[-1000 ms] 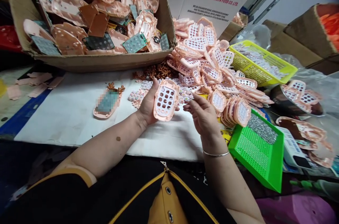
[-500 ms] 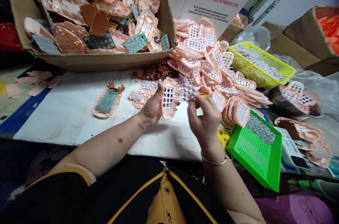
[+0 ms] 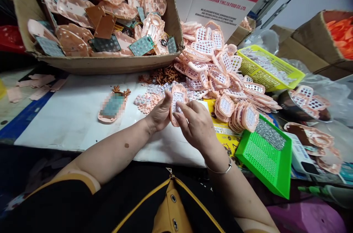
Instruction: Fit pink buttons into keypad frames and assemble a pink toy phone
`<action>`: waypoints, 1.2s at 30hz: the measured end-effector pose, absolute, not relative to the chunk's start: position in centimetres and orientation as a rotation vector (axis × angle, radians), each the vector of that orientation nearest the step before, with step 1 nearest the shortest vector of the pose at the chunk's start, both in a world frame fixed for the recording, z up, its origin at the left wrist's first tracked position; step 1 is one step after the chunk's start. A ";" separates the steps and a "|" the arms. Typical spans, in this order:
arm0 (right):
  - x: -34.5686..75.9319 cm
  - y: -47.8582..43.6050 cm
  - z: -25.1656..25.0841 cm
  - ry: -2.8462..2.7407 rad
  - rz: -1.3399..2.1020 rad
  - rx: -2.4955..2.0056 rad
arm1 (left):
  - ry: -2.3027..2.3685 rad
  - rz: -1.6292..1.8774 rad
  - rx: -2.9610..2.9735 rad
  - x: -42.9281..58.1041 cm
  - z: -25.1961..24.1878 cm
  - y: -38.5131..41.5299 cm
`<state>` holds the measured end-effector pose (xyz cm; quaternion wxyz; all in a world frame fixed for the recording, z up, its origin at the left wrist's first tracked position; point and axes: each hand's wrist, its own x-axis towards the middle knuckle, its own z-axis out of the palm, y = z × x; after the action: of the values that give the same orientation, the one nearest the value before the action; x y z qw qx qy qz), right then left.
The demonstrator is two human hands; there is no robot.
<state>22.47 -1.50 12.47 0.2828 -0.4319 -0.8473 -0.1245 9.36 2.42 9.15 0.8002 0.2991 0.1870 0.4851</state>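
My left hand (image 3: pixel 158 113) grips a pink plastic shell (image 3: pixel 178 97) with rows of button holes, held upright over the white table sheet (image 3: pixel 74 115). My right hand (image 3: pixel 195 124) lies against the shell's face, its fingers pressing a pale rubber keypad into the holes. Loose keypads (image 3: pixel 150 95) lie scattered just behind the hands. A heap of pink shells fitted with keypads (image 3: pixel 220 71) spreads to the right.
A cardboard box (image 3: pixel 96 62) of pink shells and circuit boards stands at the back left. One part-built unit (image 3: pixel 113 106) lies on the sheet. A green tray (image 3: pixel 264 159) of small metal parts sits at the right, a yellow basket (image 3: pixel 271 65) behind it. Brown antler pieces (image 3: pixel 162 75) lie by the box.
My right hand picked up a keypad from the table, brought it to the shell and now presses it in. My left hand turned the shell upright and edgeways.
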 end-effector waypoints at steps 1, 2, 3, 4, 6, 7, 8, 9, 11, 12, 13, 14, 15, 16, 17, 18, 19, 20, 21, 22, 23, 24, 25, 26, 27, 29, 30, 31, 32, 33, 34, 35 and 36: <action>22.6 -1.5 12.4 -2.255 -0.329 -1.123 | 0.393 1.033 0.592 9.3 9.4 2.5; 22.8 -1.6 12.2 -2.249 -0.335 -1.084 | 0.387 1.020 0.542 9.2 9.6 2.5; 22.9 -1.8 12.0 -2.257 -0.348 -1.043 | 0.386 1.008 0.497 9.2 9.8 2.5; 23.0 -1.9 11.6 -2.278 -0.366 -1.000 | 0.387 0.999 0.464 9.1 10.0 2.6; 23.1 -2.4 10.9 -2.331 -0.411 -0.915 | 0.396 0.987 0.441 9.1 10.2 2.5; 23.2 -2.6 10.6 -2.340 -0.437 -0.888 | 0.404 0.989 0.451 9.1 10.2 2.5; 23.3 -2.9 10.3 -2.331 -0.462 -0.877 | 0.415 0.994 0.475 9.2 10.2 2.4; 23.6 -3.0 10.0 -2.305 -0.487 -0.886 | 0.433 0.999 0.507 9.2 10.1 2.4; 24.8 -3.2 9.9 -2.212 -0.555 -0.955 | 0.502 1.012 0.567 9.2 9.9 2.3; 25.8 -3.0 9.9 -2.159 -0.601 -1.014 | 0.548 1.013 0.585 9.2 9.8 2.3; 27.0 -2.8 10.0 -2.111 -0.653 -1.087 | 0.592 1.007 0.595 9.1 9.8 2.4; 28.4 -2.5 10.1 -2.069 -0.707 -1.171 | 0.627 0.996 0.600 9.0 9.8 2.4; 29.9 -2.0 10.2 -2.038 -0.746 -1.270 | 0.649 0.983 0.604 8.9 9.8 2.5; 31.5 -1.5 10.3 -2.022 -0.777 -1.380 | 0.658 0.969 0.612 8.9 9.8 2.6; 33.0 -0.9 10.3 -2.010 -0.803 -1.480 | 0.660 0.958 0.623 8.8 9.9 2.6; 34.4 -0.3 10.2 -2.009 -0.809 -1.583 | 0.660 0.949 0.632 8.7 10.0 2.6; 35.5 0.3 10.0 -2.019 -0.802 -1.678 | 0.662 0.945 0.637 8.7 10.0 2.7; 36.4 0.8 9.8 -2.030 -0.785 -1.766 | 0.664 0.943 0.638 8.7 10.0 2.7; 37.1 1.1 9.5 -2.047 -0.762 -1.845 | 0.664 0.943 0.635 8.6 10.1 2.7; 37.5 1.4 9.3 -2.070 -0.735 -1.911 | 0.662 0.944 0.632 8.6 10.1 2.7; 37.8 1.6 9.0 -2.097 -0.707 -1.960 | 0.659 0.948 0.627 8.6 10.1 2.7; 37.9 1.6 8.7 -2.119 -0.684 -1.990 | 0.657 0.953 0.623 8.6 10.1 2.7; 37.9 1.7 8.5 -2.127 -0.669 -2.000 | 0.654 0.960 0.619 8.6 10.1 2.7; 37.9 1.7 8.4 -2.119 -0.661 -1.988 | 0.651 0.967 0.614 8.5 10.0 2.7; 37.9 1.8 8.5 -2.099 -0.655 -1.955 | 0.648 0.972 0.609 8.5 10.0 2.7; 37.6 2.4 8.9 -2.041 -0.633 -1.845 | 0.640 0.976 0.602 8.6 10.0 2.7; 37.3 3.0 9.2 -2.026 -0.609 -1.783 | 0.637 0.974 0.599 8.6 10.0 2.7; 36.8 3.7 9.6 -2.029 -0.577 -1.729 | 0.637 0.973 0.594 8.6 10.0 2.7; 36.2 4.7 10.1 -2.045 -0.541 -1.692 | 0.640 0.972 0.587 8.6 10.0 2.7; 35.4 5.7 10.5 -2.070 -0.501 -1.676 | 0.643 0.971 0.579 8.6 10.0 2.7; 34.5 6.9 10.9 -2.098 -0.459 -1.685 | 0.645 0.973 0.571 8.6 10.0 2.8; 33.5 8.1 11.1 -2.114 -0.414 -1.724 | 0.645 0.974 0.566 8.5 9.9 2.8; 32.5 9.2 11.3 -2.107 -0.367 -1.787 | 0.643 0.978 0.564 8.5 9.9 2.9</action>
<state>32.47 9.21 11.29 0.1765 -0.6311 -0.7441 -0.1297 8.49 2.85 9.95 0.7963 0.2626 0.2992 0.4554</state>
